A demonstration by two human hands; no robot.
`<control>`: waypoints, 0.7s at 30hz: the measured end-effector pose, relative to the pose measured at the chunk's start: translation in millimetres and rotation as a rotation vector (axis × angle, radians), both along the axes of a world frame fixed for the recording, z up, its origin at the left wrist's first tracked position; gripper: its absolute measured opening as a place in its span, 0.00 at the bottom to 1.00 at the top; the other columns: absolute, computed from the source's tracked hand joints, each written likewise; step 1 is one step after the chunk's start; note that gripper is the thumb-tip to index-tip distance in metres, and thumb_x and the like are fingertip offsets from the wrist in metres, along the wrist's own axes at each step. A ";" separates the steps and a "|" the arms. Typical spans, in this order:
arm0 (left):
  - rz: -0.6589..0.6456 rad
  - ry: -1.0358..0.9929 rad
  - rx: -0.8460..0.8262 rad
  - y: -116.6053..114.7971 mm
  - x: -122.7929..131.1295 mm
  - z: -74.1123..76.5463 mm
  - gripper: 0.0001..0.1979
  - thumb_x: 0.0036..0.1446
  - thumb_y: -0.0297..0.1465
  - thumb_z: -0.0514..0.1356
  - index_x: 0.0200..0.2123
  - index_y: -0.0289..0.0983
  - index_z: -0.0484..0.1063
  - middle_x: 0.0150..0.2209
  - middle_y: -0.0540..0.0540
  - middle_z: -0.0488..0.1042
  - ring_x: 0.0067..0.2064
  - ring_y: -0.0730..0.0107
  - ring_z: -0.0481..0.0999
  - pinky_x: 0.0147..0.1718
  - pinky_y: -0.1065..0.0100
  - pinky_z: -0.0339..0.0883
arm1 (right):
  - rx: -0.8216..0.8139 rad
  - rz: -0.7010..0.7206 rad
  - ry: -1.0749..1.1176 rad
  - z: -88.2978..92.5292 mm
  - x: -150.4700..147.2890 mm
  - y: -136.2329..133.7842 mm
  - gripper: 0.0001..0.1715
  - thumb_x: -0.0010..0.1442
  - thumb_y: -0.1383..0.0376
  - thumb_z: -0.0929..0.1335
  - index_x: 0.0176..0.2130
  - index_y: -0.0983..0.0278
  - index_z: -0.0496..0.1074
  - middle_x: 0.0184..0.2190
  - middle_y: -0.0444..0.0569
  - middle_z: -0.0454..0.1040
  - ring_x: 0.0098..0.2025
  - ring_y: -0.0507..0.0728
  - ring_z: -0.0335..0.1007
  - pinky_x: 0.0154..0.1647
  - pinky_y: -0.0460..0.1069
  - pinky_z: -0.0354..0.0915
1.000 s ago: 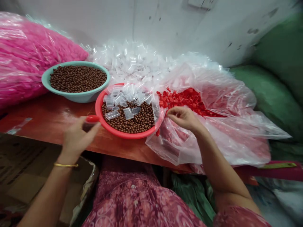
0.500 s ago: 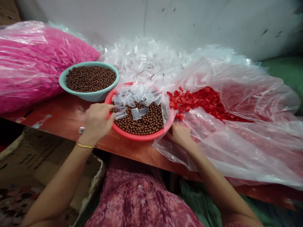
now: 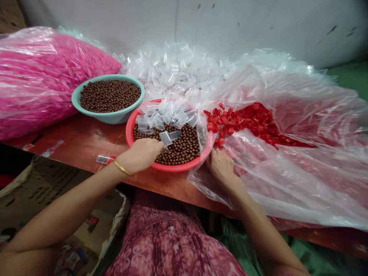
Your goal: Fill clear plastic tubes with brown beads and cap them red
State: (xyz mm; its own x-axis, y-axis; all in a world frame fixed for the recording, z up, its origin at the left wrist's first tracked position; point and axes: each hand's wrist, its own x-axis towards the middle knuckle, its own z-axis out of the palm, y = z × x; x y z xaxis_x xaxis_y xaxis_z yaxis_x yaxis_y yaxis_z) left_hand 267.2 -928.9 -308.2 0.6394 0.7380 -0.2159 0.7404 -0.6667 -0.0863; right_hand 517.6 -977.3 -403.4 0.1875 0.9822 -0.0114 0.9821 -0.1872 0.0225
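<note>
A red bowl [image 3: 130, 129] of small brown balls [image 3: 184, 147] sits on the red-brown table [image 3: 86, 140], with several clear plastic tubes [image 3: 163, 117] lying on the balls at its far side. My left hand [image 3: 140, 155] reaches over the bowl's near rim, fingers curled down among the balls; what they hold is hidden. My right hand [image 3: 220, 165] rests on a clear plastic bag [image 3: 287, 180] just right of the bowl, fingers together and pointing toward loose red caps [image 3: 247, 119].
A teal bowl [image 3: 76, 99] of brown balls stands behind left. A big pink bag [image 3: 34, 76] lies far left, a heap of clear tubes [image 3: 178, 73] against the wall. One red-capped tube [image 3: 103, 159] lies by the table edge. A cardboard box [image 3: 34, 191] is below left.
My left hand has moved right from the bowl's left rim into the balls at its near side. My right hand stays beside the bowl on the bag.
</note>
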 end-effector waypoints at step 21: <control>0.475 -1.466 -1.201 42.6 55.5 -47.9 0.13 0.47 0.21 0.62 0.38 0.34 0.68 0.38 0.48 0.73 0.37 0.77 0.72 0.40 0.72 0.64 | 0.143 0.332 -0.217 -33.8 10.1 -14.6 0.13 0.62 0.70 0.58 0.35 0.67 0.71 0.31 0.53 0.71 0.37 0.60 0.62 0.40 0.54 0.50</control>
State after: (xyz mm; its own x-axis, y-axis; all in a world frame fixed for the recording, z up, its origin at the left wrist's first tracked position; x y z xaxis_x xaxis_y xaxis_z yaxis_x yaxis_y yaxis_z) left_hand 322.6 -886.3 -356.1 0.5888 0.7751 -0.2293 -0.0864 0.3424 0.9356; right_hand 527.7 -991.9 -437.2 -0.1560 0.9786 0.1340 0.9650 0.1221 0.2319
